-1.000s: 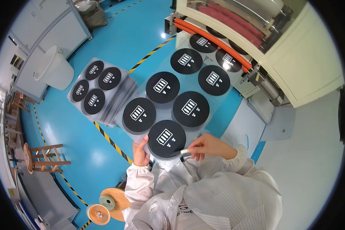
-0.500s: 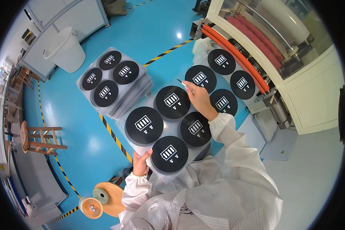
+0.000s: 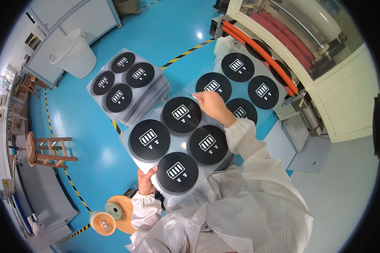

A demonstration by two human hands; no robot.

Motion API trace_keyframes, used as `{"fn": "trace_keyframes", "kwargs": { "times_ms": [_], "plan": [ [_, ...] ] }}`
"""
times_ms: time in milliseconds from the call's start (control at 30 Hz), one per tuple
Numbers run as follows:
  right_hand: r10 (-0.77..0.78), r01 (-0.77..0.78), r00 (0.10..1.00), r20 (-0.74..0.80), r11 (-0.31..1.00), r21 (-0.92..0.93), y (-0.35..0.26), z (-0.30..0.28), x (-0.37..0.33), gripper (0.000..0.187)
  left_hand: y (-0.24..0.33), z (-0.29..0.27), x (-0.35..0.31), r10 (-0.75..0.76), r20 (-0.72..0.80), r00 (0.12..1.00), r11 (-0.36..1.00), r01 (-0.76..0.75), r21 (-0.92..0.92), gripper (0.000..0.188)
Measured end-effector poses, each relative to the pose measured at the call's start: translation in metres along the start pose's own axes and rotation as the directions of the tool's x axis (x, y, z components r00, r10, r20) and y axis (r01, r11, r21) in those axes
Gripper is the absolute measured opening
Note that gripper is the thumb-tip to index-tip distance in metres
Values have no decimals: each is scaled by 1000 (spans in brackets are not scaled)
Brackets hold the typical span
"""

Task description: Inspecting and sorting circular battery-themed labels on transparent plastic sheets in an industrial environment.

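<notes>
Here's the left hand (image 3: pixel 146 181), pinching the near edge of the clear sheet (image 3: pixel 179 144), thumb on top! That sheet, dotted with black discs (image 3: pixel 177 172), stretches from the orange roller (image 3: pixel 259 57) to the lap. Over it, the right hand (image 3: pixel 213 106) curls its fingers together, contents hidden.

Tons of room over the blue floor (image 3: pixel 98 147) between the brown round-seated wooden stool (image 3: pixel 31 149) and the left corner of the clear plastic sheet (image 3: pixel 179 142). Farther up, a layered stack of clear film and black discs (image 3: pixel 144 103) crowds its left edge. Long orange roller (image 3: pixel 261 56) bars the far end, and the bare right hand (image 3: pixel 214 104) blocks the middle.
</notes>
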State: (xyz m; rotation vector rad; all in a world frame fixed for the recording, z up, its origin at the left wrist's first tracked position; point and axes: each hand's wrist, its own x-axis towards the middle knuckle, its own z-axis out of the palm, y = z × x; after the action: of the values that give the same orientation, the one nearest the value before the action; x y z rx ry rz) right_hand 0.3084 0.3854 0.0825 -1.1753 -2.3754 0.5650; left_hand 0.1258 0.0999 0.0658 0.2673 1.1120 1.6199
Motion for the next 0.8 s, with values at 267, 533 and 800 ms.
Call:
{"fn": "trace_keyframes", "kwargs": {
  "times_ms": [267,533,800],
  "plan": [
    [283,-565,562,777,817,111,9,-126,-163,18,6,-32,-20,56,-116,992,998,-53,29,39],
    [530,-340,839,124,332,880,78,-61,-193,19,9,-76,-41,39,-65,997,999,-40,-11,49],
    [486,-289,863,137,254,923,22,-102,-183,24,-32,-29,-11,-146,19,989,976,147,-164,44]
  ]
}}
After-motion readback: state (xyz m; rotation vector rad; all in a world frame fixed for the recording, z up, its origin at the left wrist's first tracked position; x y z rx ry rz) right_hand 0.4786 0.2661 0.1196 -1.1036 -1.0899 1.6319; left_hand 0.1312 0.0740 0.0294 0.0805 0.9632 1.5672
